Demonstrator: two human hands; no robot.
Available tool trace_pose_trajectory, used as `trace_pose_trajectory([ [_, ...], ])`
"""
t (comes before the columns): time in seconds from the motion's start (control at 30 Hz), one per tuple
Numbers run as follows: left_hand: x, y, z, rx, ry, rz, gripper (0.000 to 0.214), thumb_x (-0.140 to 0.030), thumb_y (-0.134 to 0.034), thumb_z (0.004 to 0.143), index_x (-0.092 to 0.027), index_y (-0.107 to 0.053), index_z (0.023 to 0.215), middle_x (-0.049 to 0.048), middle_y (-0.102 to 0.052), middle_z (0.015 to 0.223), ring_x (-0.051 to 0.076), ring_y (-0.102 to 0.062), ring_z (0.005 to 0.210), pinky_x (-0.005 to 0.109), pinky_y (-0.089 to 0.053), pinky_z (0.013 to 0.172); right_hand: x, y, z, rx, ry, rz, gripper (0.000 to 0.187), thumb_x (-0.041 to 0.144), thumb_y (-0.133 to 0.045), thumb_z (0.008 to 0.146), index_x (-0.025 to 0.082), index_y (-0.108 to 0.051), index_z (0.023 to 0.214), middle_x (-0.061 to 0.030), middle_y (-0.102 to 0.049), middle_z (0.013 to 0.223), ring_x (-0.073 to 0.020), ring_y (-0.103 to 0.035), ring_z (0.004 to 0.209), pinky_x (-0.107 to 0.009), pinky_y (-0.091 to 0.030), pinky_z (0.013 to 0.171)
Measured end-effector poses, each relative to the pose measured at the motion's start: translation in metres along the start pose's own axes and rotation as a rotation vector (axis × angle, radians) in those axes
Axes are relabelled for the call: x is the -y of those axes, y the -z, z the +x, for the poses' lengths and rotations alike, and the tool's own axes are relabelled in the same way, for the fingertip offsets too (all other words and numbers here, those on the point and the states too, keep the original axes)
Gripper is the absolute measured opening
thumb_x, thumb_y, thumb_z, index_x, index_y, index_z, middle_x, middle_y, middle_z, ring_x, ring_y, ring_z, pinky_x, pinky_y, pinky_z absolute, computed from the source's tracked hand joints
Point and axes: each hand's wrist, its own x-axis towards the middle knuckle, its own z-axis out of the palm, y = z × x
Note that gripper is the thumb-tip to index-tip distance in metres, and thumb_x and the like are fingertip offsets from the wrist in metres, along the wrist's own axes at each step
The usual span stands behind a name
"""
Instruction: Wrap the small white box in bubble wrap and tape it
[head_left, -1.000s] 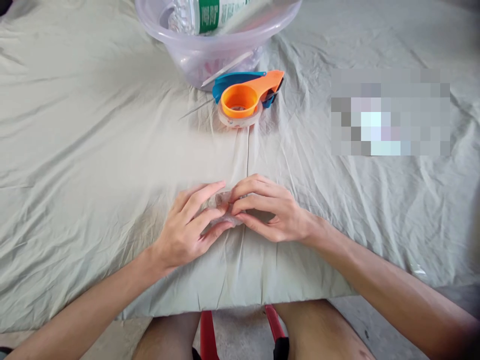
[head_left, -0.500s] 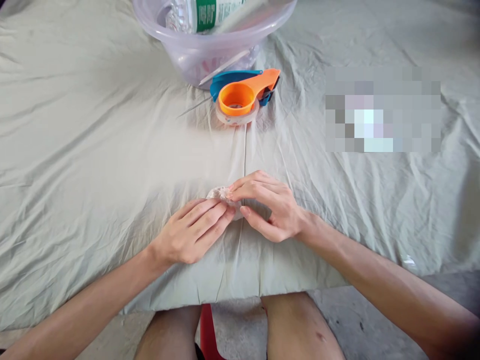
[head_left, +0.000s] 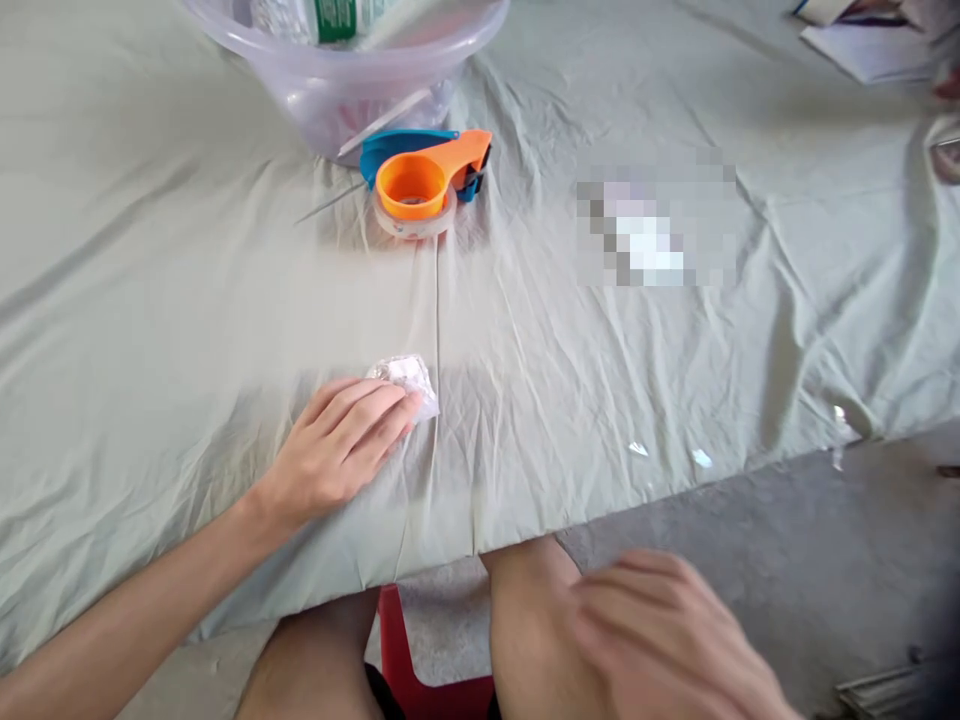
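My left hand [head_left: 334, 445] lies flat on the pale green cloth [head_left: 187, 300], fingers stretched out, with the fingertips pressing down on a small crumpled clear plastic wad [head_left: 405, 378]. My right hand [head_left: 660, 640] is off the table, low in front of my knee, blurred by motion, with its fingers apart and nothing seen in it.
An orange and blue tape dispenser [head_left: 424, 180] with a roll of clear tape lies beyond the wad. Behind it stands a clear plastic bowl [head_left: 345, 70] with a bottle inside. Papers [head_left: 870, 45] lie at the far right. The table edge runs just in front of my left hand.
My right hand has let go of the plastic wad and dropped down off the table to the right. My left hand stays on the wad. The view has swung right.
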Motion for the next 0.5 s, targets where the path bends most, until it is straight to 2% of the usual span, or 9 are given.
trace_pose_trajectory([
  [0.03, 0.0, 0.0, 0.0, -0.007, 0.003, 0.002, 0.026, -0.003, -0.079, 0.104, -0.004, -0.076, 0.13, 0.0135, -0.084, 0.112, 0.025, -0.081, 0.103, 0.041, -0.066, 0.093, -0.011, 0.003, -0.02, -0.158, -0.022, -0.063, 0.039, 0.014, -0.06, 0.106, 0.037, -0.082, 0.129, 0.0008, -0.085, 0.09, -0.0229, -0.082, 0.071, -0.039, -0.069, 0.064],
  [0.07, 0.0, 0.0, 0.0, -0.015, 0.004, 0.002, 0.025, -0.004, -0.079, 0.104, -0.005, -0.077, 0.129, 0.0137, -0.084, 0.112, 0.025, -0.081, 0.103, 0.041, -0.066, 0.093, -0.025, 0.006, -0.036, -0.361, -0.179, -0.172, 0.043, 0.012, -0.064, 0.104, 0.04, -0.082, 0.132, -0.0008, -0.085, 0.093, -0.0245, -0.081, 0.071, -0.039, -0.064, 0.057],
  [0.1, 0.001, -0.001, -0.001, -0.023, 0.005, 0.0, 0.025, -0.005, -0.079, 0.105, -0.005, -0.076, 0.13, 0.0139, -0.084, 0.113, 0.026, -0.081, 0.104, 0.041, -0.067, 0.093, -0.04, 0.009, -0.048, -0.465, -0.295, -0.263, 0.045, 0.013, -0.071, 0.102, 0.04, -0.082, 0.136, -0.0031, -0.086, 0.101, -0.0255, -0.081, 0.073, -0.039, -0.063, 0.056],
  [0.13, 0.001, -0.001, -0.001, -0.029, 0.005, -0.004, 0.026, -0.006, -0.079, 0.105, -0.006, -0.076, 0.131, 0.0142, -0.084, 0.114, 0.026, -0.082, 0.106, 0.041, -0.067, 0.094, -0.053, 0.014, -0.057, -0.487, -0.389, -0.342, 0.045, 0.015, -0.075, 0.101, 0.04, -0.082, 0.138, -0.0046, -0.086, 0.109, -0.0259, -0.081, 0.075, -0.041, -0.066, 0.062],
  [0.17, 0.002, -0.002, -0.002, -0.03, 0.005, -0.01, 0.028, -0.007, -0.078, 0.106, -0.007, -0.075, 0.134, 0.0141, -0.084, 0.115, 0.026, -0.082, 0.108, 0.041, -0.068, 0.095, -0.065, 0.019, -0.062, -0.451, -0.454, -0.398, 0.046, 0.019, -0.076, 0.103, 0.04, -0.08, 0.143, -0.0064, -0.087, 0.119, -0.0272, -0.083, 0.08, -0.044, -0.069, 0.07],
  [0.23, 0.003, -0.003, -0.005, -0.032, 0.006, -0.021, 0.033, -0.009, -0.077, 0.107, -0.01, -0.074, 0.14, 0.0133, -0.084, 0.118, 0.026, -0.083, 0.111, 0.041, -0.069, 0.095, -0.081, 0.031, -0.064, -0.248, -0.501, -0.42, 0.057, 0.024, -0.071, 0.108, 0.044, -0.066, 0.162, -0.0099, -0.084, 0.139, -0.0326, -0.087, 0.101, -0.052, -0.073, 0.088],
  [0.33, 0.004, -0.005, -0.008, -0.038, 0.007, -0.041, 0.038, -0.008, -0.079, 0.105, -0.01, -0.073, 0.142, 0.0134, -0.084, 0.119, 0.027, -0.084, 0.109, 0.04, -0.068, 0.092, -0.09, 0.046, -0.051, 0.04, -0.508, -0.327, 0.073, 0.022, -0.058, 0.115, 0.053, -0.039, 0.178, -0.0114, -0.075, 0.16, -0.0376, -0.077, 0.143, -0.059, -0.067, 0.114],
  [0.4, 0.005, -0.005, -0.009, -0.047, 0.011, -0.049, 0.041, -0.007, -0.08, 0.103, -0.011, -0.073, 0.144, 0.0128, -0.084, 0.118, 0.028, -0.084, 0.108, 0.039, -0.068, 0.09, -0.093, 0.05, -0.038, 0.131, -0.501, -0.288, 0.064, 0.025, -0.054, 0.117, 0.05, -0.044, 0.175, -0.0111, -0.076, 0.159, -0.0381, -0.074, 0.149, -0.061, -0.065, 0.118],
  [0.5, 0.006, -0.006, -0.009, -0.05, 0.017, -0.052, 0.045, -0.007, -0.079, 0.104, -0.014, -0.073, 0.147, 0.0111, -0.085, 0.118, 0.027, -0.084, 0.107, 0.039, -0.068, 0.09, -0.101, 0.047, -0.02, 0.217, -0.484, -0.284, 0.044, 0.036, -0.051, 0.118, 0.034, -0.065, 0.16, -0.0127, -0.082, 0.144, -0.0384, -0.082, 0.131, -0.059, -0.07, 0.106],
])
